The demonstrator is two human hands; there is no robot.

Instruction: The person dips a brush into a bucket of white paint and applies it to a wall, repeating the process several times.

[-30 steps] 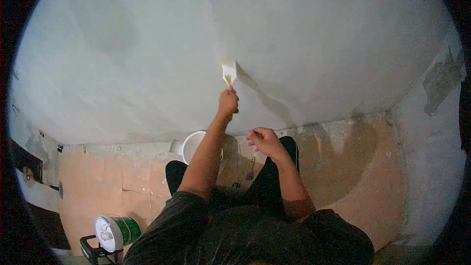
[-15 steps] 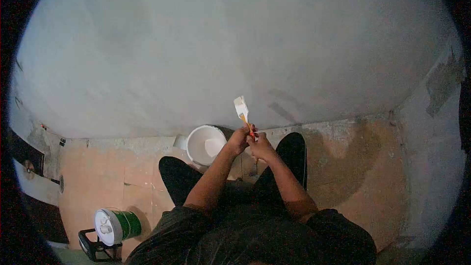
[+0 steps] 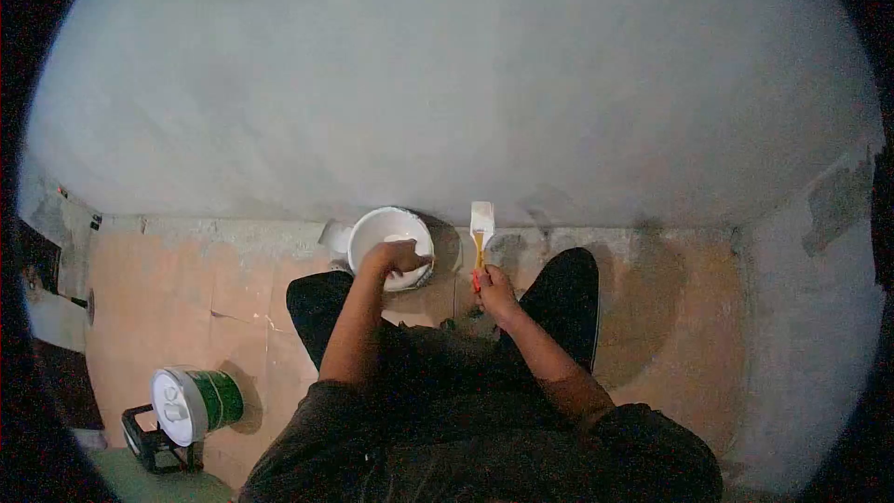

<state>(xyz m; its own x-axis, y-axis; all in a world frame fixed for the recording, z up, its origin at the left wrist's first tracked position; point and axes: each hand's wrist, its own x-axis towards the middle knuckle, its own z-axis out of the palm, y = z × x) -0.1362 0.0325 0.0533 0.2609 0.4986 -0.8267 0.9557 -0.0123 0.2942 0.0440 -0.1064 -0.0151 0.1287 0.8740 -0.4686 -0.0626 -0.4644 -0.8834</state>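
Observation:
A paintbrush (image 3: 480,233) with white-coated bristles and a yellow handle ending in red stands bristles-up in front of the wall. My right hand (image 3: 497,293) is closed around the red end of its handle. To the left, a white bucket (image 3: 359,240) with pale paint inside stands on the floor by the wall. My left hand (image 3: 399,258) reaches over the bucket's mouth, its thumb apart from the fingers and the fingertips right at the right rim. The hand covers part of the bucket's inside.
A grey-white wall (image 3: 484,84) fills the upper view, with the tiled floor (image 3: 177,289) below. At lower left, a green-and-white bucket (image 3: 217,398) is beside a black frame (image 3: 149,447). My knees (image 3: 570,293) are bent on both sides of my hands.
My left hand has let go of the paintbrush and moved left over the white bucket. The paintbrush, now only in my right hand, is more upright. The camera view has shifted slightly.

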